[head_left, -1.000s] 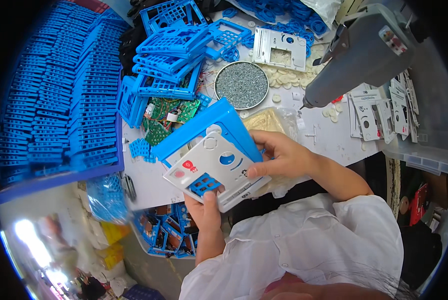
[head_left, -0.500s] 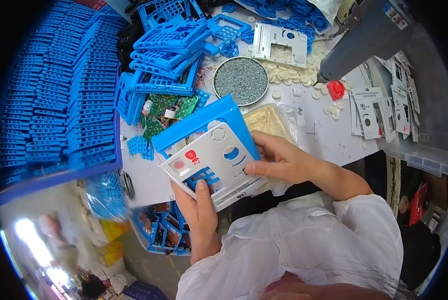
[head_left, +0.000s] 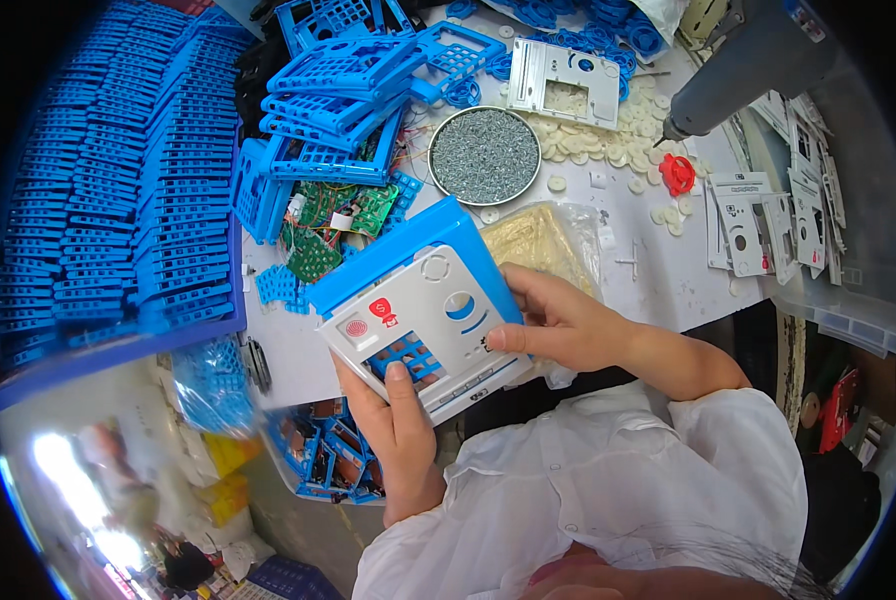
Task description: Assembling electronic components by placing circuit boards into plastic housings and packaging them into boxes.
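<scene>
A white plastic front panel point(head_left: 426, 300) with red printed marks and cut-outs lies against a blue plastic casing point(head_left: 398, 238), both held above the table's front edge. My left hand point(head_left: 398, 430) grips the near left corner, thumb on the white face beside the square window. At the right side, my right hand point(head_left: 558, 325) pinches the pair, thumb on the panel and fingers behind the blue casing. The panel sits over the casing's opening, and blue grid shows through the window. Both hands' fingers underneath are mostly hidden.
A round tray of small screws point(head_left: 485, 155) stands behind, near blue casings point(head_left: 343, 75) and green circuit boards point(head_left: 318, 240). A grey electric screwdriver point(head_left: 748, 75) hangs at right above white discs point(head_left: 608, 145). White panels point(head_left: 753, 225) and a crate of blue casings point(head_left: 98, 200) flank the table.
The white panel has come closer against the blue casing, narrowing the gap at their left end. Both hands keep their hold. The surroundings have shifted slightly in view.
</scene>
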### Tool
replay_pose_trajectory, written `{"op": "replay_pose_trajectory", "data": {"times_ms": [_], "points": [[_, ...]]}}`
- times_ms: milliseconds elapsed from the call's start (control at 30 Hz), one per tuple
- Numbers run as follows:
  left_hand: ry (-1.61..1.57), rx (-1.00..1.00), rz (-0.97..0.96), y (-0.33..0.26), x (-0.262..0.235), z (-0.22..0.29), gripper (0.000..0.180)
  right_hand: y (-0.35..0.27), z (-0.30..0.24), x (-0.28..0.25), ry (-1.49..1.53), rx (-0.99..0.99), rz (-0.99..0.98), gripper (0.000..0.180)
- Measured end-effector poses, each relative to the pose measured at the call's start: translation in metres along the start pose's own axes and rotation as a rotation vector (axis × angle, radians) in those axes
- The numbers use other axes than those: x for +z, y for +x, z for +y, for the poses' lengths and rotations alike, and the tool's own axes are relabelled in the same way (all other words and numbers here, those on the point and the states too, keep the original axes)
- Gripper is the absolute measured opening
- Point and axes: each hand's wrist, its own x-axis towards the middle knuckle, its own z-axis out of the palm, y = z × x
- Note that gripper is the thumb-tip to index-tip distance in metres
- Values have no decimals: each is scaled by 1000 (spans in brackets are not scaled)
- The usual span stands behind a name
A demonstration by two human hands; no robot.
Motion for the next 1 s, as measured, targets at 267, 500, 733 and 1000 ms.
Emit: {"op": "replay_pose_trajectory", "data": {"times_ms": [267, 500, 733, 1000], "points": [[-177, -10, 45, -9, -2, 17, 64, 5, 4, -4, 191, -5, -111, 58], [-23, 16, 30, -5, 1, 10, 69, 3, -3, 0, 97, 46, -79, 56], [-51, 140, -94, -24, -1, 29, 88, 9, 5, -8, 282, 51, -198, 50], [-237, -7, -33, -27, 2, 25, 86, 7, 11, 1, 228, -7, -66, 45]]}}
